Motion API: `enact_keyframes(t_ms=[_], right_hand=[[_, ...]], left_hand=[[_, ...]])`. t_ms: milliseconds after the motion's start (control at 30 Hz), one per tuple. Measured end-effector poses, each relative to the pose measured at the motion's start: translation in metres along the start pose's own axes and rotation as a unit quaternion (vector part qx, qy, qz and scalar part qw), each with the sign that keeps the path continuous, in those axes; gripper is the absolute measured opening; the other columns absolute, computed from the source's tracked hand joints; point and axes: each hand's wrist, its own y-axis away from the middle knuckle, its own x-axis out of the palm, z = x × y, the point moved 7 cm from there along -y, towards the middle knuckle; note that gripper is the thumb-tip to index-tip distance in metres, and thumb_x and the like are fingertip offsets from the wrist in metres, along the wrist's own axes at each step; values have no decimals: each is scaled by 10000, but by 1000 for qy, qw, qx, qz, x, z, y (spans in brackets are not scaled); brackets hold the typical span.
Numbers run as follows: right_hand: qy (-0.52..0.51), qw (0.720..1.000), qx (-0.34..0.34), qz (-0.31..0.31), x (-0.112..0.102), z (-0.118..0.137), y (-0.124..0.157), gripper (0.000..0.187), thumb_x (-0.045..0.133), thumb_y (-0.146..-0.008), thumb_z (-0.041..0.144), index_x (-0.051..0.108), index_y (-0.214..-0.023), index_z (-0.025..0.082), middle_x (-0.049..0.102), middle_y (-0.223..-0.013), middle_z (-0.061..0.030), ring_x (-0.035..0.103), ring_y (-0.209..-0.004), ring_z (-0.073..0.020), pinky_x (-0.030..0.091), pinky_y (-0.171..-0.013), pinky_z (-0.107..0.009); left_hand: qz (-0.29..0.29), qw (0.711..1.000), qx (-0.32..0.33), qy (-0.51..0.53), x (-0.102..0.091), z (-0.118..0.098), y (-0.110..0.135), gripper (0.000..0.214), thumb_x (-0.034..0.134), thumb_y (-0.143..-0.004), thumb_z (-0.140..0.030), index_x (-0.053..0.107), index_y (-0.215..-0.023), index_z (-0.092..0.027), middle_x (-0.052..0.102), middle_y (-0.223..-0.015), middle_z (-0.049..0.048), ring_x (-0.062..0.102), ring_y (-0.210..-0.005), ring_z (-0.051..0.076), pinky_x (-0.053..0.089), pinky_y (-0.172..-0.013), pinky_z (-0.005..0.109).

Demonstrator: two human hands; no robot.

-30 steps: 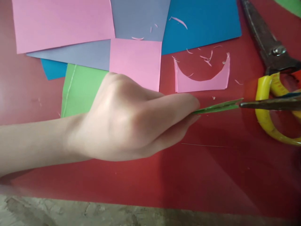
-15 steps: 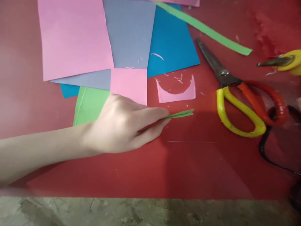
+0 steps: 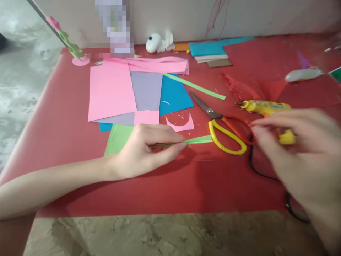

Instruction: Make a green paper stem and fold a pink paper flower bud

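My left hand is closed, pinching a folded green paper strip between thumb and fingers. The strip points right, its far end against the yellow handle of the scissors. The scissors lie on the red tabletop with their blades toward the back. At their red handle, my right hand has thumb and forefinger pinched together; the back of this hand is blurred. A pink paper offcut with a curved notch lies behind the strip. Part of a green sheet shows behind my left wrist.
Pink, grey and blue sheets overlap behind my left hand. A yellow glue gun with a black cord lies at the right. A paper flower stands at the back left. The tabletop's front edge is near.
The view has tilted up and widened, showing the back of the table. My right hand has come in from the right to the scissors. More of the green strip shows beyond my left fingers.
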Motion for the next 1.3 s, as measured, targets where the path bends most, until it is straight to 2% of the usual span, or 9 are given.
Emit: enact_keyframes(t_ms=[100,167,267,367,467,600,767,933,1300], right_hand=[[-183,979,-35,78,11,58,-1,86,600,-841,171,611,-873,250,593,-879,30,551,-734,-37,459,-593,-183],[-283,955,-21,84,11,77,-7,71,612,-836,197,607,-875,256,571,-835,46,543,-728,-23,467,-579,-129],[-381,920,13,90,11,85,-15,105,622,-816,158,625,-847,258,558,-800,57,541,-739,-12,490,-642,-78],[-440,894,22,81,7,87,-19,181,612,-804,105,654,-847,275,568,-786,58,552,-737,-17,508,-666,-75],[-455,887,28,71,4,86,-17,197,616,-796,104,672,-842,287,568,-784,45,552,-749,-36,517,-658,-96],[-464,883,23,66,4,87,-17,229,594,-802,82,671,-855,290,567,-799,42,546,-774,-34,514,-678,-94],[-464,883,36,62,8,86,-19,231,588,-798,71,668,-834,285,575,-812,45,544,-776,-39,512,-679,-118],[-454,888,47,50,9,82,-18,196,587,-798,89,653,-806,273,564,-807,45,533,-769,-39,501,-662,-124],[-486,868,73,64,14,82,-19,245,580,-811,79,690,-841,297,589,-814,52,572,-791,-39,537,-722,-114]], left_hand=[[-13,995,-50,87,-2,-13,-10,170,580,-807,-115,688,-676,-106,643,-551,1,472,-432,35,372,-372,134],[-24,989,-63,134,-2,-20,-17,165,584,-800,-115,689,-673,-118,620,-524,-23,438,-408,23,332,-336,127],[-44,984,-48,163,-4,-32,-23,156,594,-795,-116,687,-670,-120,603,-514,-34,416,-404,16,317,-331,127],[-57,988,-14,143,-7,-42,-26,152,592,-803,-128,693,-690,-114,637,-564,-10,488,-456,42,391,-388,150],[-62,992,33,105,-8,-51,-27,145,583,-809,-117,702,-726,-111,676,-618,16,563,-541,79,449,-454,180],[-99,988,104,61,-11,-61,-25,135,588,-791,-75,694,-710,-95,656,-592,20,508,-494,53,400,-413,163],[-101,985,134,37,-11,-60,-25,101,600,-790,-82,684,-736,-83,657,-616,34,513,-496,48,392,-408,152],[-91,987,133,7,-11,-58,-26,106,589,-803,-93,678,-750,-114,670,-655,38,531,-520,60,434,-448,166],[-93,989,109,25,-9,-54,-27,130,582,-814,-112,685,-738,-134,681,-668,27,530,-513,54,443,-456,164]])
